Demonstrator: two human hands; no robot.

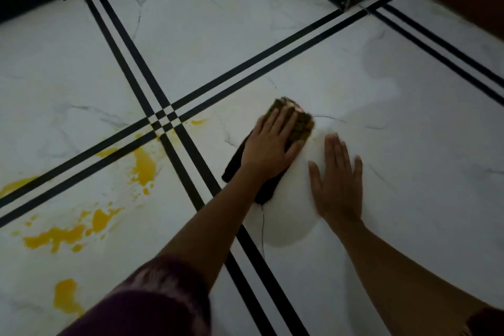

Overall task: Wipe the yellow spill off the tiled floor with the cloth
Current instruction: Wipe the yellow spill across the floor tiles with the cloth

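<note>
Yellow spill (143, 165) lies in blotches across the tiled floor (218, 35), all of it out past the little-finger side of the left hand (272, 146), and none of it under the palm. That left hand is down flat on the cloth (301, 128), fingers straight and close together, thumb angled out toward the other hand. It is pressing, not clutching; nothing is curled round the fabric. The cloth itself is dark and lies lengthwise beneath the hand. Its far end pokes out beyond the fingertips and looks olive-yellow, and its near end shows on either side of the wrist. A thin thread (263, 229) trails from that near end back toward the person.

Over on the thumb side, just apart from the cloth, the right hand (338, 177) is planted on bare white tile, fingers spread and straight, holding nothing. Between the two hands sits a bright patch of glare (289, 215).

The nearest yellow fleck sits beside the crossing of the double black stripes (162, 120), near the left hand's little finger but clear of the cloth. The bigger pools lie farther out on that side and back alongside the purple sleeve (152, 294). One stripe pair runs beneath the left forearm.
</note>
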